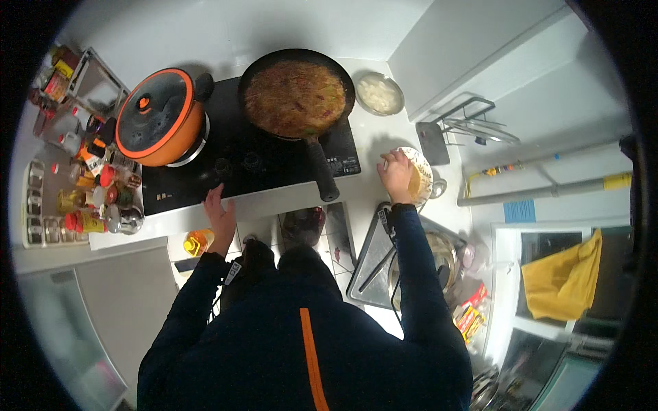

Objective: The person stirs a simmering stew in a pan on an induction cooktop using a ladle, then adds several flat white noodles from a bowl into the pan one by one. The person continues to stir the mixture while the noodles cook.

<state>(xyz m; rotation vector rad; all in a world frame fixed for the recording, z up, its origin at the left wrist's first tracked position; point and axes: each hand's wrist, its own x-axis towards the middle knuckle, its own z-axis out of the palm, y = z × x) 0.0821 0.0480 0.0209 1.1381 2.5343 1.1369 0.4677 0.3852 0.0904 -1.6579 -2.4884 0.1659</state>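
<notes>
My right hand (395, 177) is closed on the left rim of a white patterned bowl (424, 163), which holds something tan and sits on the counter right of the cooktop. Fingers apart and holding nothing, my left hand (219, 214) is at the counter's front edge, close to the knobs. A black frying pan (296, 99) full of reddish-brown food stands on the black cooktop (274, 171), its handle pointing toward me. Behind the patterned bowl is a metal bowl (380, 94) with white pieces in it.
An orange lidded pot (156, 118) occupies the left burner. Several seasoning jars (113, 198) crowd the left side. At right are a sink (439, 253), a wire rack (473, 123), a pipe (548, 186) and a hanging yellow cloth (565, 277). A yellow bottle (197, 242) stands below the counter.
</notes>
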